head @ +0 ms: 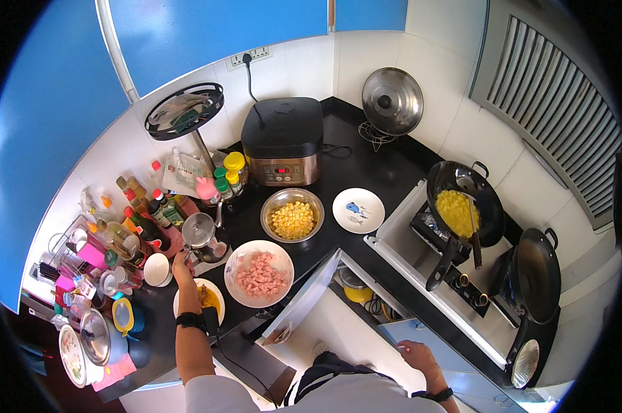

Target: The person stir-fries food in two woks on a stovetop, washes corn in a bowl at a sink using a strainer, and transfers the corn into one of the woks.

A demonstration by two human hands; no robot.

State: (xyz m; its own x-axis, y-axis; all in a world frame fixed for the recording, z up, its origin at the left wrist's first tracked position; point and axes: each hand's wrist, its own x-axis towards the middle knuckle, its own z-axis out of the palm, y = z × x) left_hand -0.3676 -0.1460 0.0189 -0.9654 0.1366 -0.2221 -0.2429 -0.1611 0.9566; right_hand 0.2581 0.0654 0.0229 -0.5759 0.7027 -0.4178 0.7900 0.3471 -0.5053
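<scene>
My left hand [183,267] reaches over the left counter and curls at the near side of a lidded oil pot [201,240], apparently around its handle. Just below it, a white plate [178,304] holds yellow-orange food, partly hidden by my forearm. Diced pink meat [262,276] fills a white bowl [232,289] to the right. Beyond that, a steel bowl [318,209] contains corn kernels [292,219]. My right hand [418,357] is low beside the blue cabinet front, fingers curled; a small pale thing shows at its fingertips, too little to identify.
A wok [491,222] with yellow food and a spatula [474,227] sits on the stove; another wok [538,273] stands nearer. A cabinet door [311,299] hangs open below the counter. Sauce bottles [145,227] crowd the left; a rice cooker [282,142] stands behind.
</scene>
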